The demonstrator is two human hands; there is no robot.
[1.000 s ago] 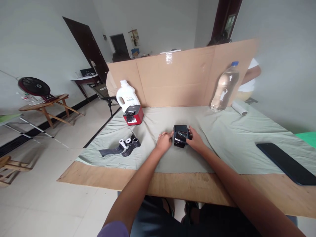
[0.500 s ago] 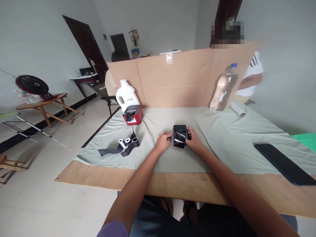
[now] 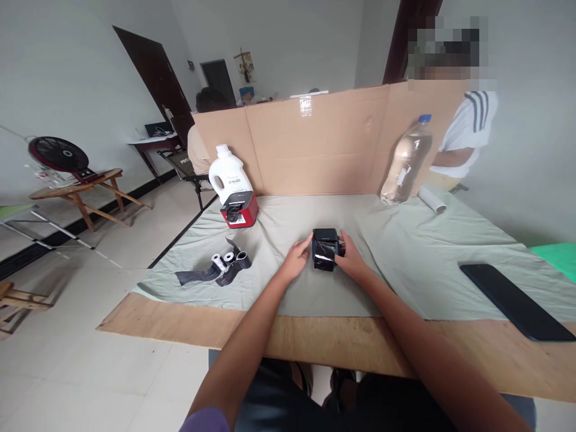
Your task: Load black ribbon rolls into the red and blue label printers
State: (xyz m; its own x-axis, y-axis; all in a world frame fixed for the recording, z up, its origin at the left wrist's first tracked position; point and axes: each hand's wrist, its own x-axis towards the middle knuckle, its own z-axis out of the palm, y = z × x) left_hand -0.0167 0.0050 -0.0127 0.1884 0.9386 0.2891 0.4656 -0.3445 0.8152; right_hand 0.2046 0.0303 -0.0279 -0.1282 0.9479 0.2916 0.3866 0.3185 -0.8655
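A small black box-shaped device [image 3: 324, 235] with glossy black film hanging over its front stands on the grey-green cloth [image 3: 288, 216]. My left hand [image 3: 297, 257] is at its left side, index finger stretched against the device's edge and the other fingers partly curled. On the other side, my right hand [image 3: 350, 255] has its fingers around the device's right side; some fingertips are hidden behind it. Several rolls of dark film [image 3: 229, 264] lie to the left, with strips unrolled. Behind them is a red and black device [image 3: 239, 210] with dark film at its front.
A white jug [image 3: 230, 174] stands behind the red device. A cardboard screen [image 3: 315, 144] closes the back. A large bottle [image 3: 407, 159], white tube [image 3: 432, 199] and black phone-like slab [image 3: 515, 300] are on the right. People are behind the screen.
My left index finger now reaches further up along the device's left edge. The view has shifted slightly. Behind the screen, the person at the right has moved rightward.
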